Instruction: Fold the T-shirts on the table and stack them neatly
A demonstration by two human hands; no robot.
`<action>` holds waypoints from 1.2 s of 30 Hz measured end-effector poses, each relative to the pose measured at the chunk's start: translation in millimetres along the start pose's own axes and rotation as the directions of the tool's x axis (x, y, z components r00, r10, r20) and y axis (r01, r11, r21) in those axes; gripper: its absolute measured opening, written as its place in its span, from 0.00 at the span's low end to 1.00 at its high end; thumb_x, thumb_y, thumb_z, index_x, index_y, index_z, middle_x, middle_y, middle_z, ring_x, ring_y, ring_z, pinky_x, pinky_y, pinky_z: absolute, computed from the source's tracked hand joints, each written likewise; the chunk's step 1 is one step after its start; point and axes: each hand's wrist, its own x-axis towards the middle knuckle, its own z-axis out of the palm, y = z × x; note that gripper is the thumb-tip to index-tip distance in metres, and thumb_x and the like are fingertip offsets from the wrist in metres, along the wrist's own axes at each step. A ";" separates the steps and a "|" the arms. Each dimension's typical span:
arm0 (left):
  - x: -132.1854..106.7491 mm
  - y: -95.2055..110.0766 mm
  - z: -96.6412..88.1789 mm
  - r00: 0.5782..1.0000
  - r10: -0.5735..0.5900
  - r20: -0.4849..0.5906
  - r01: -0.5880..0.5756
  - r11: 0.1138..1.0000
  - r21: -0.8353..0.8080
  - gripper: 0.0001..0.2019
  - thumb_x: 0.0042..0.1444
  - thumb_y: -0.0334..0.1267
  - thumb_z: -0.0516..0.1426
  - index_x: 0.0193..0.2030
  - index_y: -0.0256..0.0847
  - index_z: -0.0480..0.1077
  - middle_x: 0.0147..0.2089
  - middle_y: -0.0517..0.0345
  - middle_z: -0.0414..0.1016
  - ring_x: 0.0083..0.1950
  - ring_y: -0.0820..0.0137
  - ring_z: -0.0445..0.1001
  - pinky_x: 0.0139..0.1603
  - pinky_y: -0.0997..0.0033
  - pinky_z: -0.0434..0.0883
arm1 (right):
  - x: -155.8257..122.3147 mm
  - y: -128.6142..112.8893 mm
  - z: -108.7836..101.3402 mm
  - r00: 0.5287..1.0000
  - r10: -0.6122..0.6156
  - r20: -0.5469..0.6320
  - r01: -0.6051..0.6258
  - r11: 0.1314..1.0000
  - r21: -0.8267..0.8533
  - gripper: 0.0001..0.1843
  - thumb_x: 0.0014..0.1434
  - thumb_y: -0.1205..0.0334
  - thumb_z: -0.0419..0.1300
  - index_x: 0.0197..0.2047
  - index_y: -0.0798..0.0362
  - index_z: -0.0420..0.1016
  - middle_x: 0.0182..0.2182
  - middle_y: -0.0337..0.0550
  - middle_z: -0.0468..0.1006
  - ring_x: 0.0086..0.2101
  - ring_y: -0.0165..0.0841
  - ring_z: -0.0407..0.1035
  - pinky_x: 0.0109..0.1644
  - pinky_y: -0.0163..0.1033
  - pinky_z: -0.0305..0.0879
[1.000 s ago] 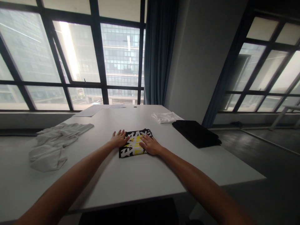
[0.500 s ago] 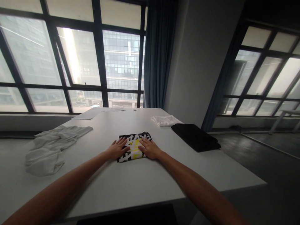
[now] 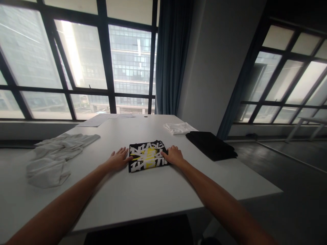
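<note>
A folded black garment [image 3: 148,158] with white lettering and yellow patches lies flat on the white table in front of me. At its left edge rests my left hand [image 3: 118,160], open, fingers spread on the tabletop and the thumb touching the cloth. My right hand [image 3: 175,156] is at the opposite edge, its thumb over the print and its fingers slightly bent beside the cloth; it looks open. Whether any fingertips are under the edge cannot be made out.
On the white table [image 3: 133,204], a crumpled light-grey cloth [image 3: 51,160] lies left. To the right are a folded white cloth [image 3: 180,128] and a black folded cloth pile [image 3: 211,145]. Paper sheets [image 3: 94,120] lie at the far left. A dark chair-like shape [image 3: 138,233] is below the near edge.
Both hands have slid outward from the garment's top to its left and right edges, uncovering more of the print. The camera view has shifted slightly.
</note>
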 end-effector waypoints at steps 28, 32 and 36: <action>-1.7 -1.1 -1.0 0.992 0.125 0.027 -0.124 0.992 -0.032 0.33 0.65 0.55 0.40 0.72 0.42 0.55 0.75 0.48 0.47 0.76 0.54 0.43 0.71 0.39 0.47 | 72.9 -0.4 -11.5 0.960 -0.271 0.076 0.187 0.816 0.548 0.25 0.55 0.67 0.61 0.57 0.52 0.77 0.55 0.45 0.77 0.55 0.38 0.71 0.61 0.40 0.63; -1.0 -2.1 -0.9 0.991 0.132 0.022 -0.131 0.991 -0.032 0.33 0.65 0.56 0.40 0.72 0.42 0.54 0.75 0.49 0.48 0.76 0.54 0.43 0.71 0.39 0.47 | 76.6 -2.4 -13.6 0.954 -0.294 0.064 0.224 0.835 0.503 0.18 0.54 0.74 0.58 0.43 0.50 0.84 0.44 0.39 0.84 0.49 0.36 0.75 0.57 0.36 0.66; -4.2 0.4 -3.6 0.992 0.120 0.041 -0.118 0.992 -0.052 0.34 0.66 0.54 0.35 0.73 0.40 0.52 0.76 0.50 0.46 0.76 0.56 0.42 0.71 0.40 0.44 | 80.2 -6.6 -29.3 0.937 -0.343 -0.064 0.333 0.825 0.456 0.18 0.57 0.72 0.57 0.45 0.49 0.84 0.47 0.39 0.82 0.50 0.36 0.74 0.59 0.37 0.65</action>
